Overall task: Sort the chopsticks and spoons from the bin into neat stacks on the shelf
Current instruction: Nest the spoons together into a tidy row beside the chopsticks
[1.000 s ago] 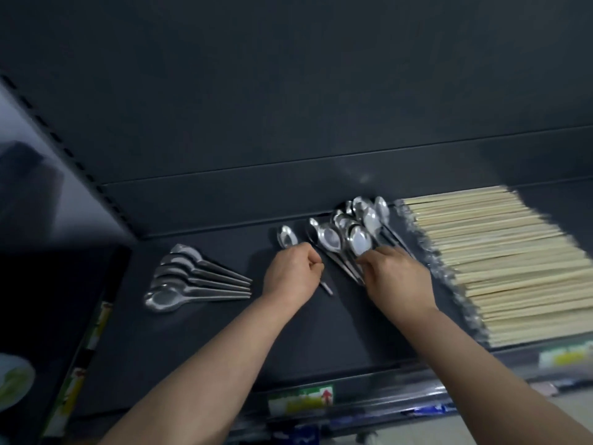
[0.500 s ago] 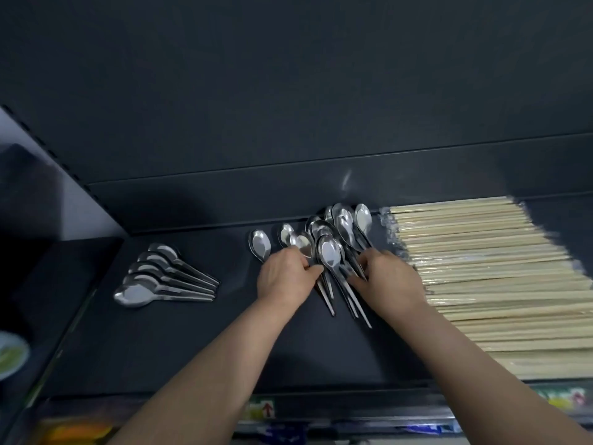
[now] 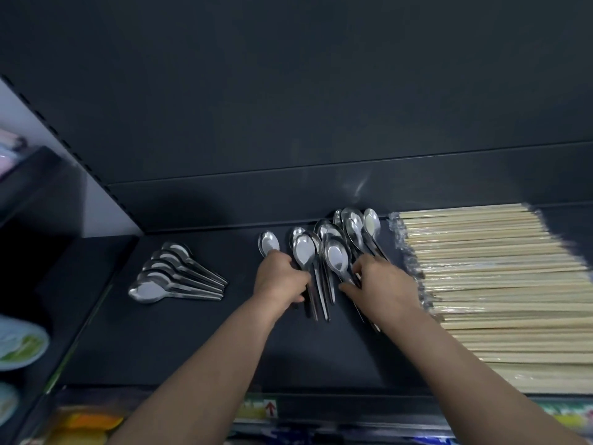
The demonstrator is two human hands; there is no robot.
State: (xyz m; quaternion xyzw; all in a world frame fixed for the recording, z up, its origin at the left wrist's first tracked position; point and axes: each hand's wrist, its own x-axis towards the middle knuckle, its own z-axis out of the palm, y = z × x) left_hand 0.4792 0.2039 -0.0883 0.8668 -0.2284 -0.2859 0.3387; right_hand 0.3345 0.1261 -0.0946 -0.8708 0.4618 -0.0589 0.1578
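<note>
On the dark shelf [image 3: 192,348], towards its left end, five or so stacked spoons [image 3: 173,277] lie nested, bowls left and handles pointing right. Near the middle of the shelf, the left hand [image 3: 279,281] is curled tight round the handles of the loose spoons [image 3: 333,252], whose bowls fan out towards the back edge. Just right of it, the right hand [image 3: 382,284] has its fingers hooked over the necks of the rightmost loose spoons, thumb stretched out to the left. Filling the shelf's right end, the chopsticks [image 3: 497,284] lie in a broad flat stack, touching the right hand's far side.

Along the shelf's front edge sits a small label [image 3: 270,407] with a red upward arrow; its print is too blurred to read.

Compared with half a second ago, the handles between the two hands have been drawn closer and lie more nearly side by side, while the stacked spoons and the chopsticks keep their places.
</note>
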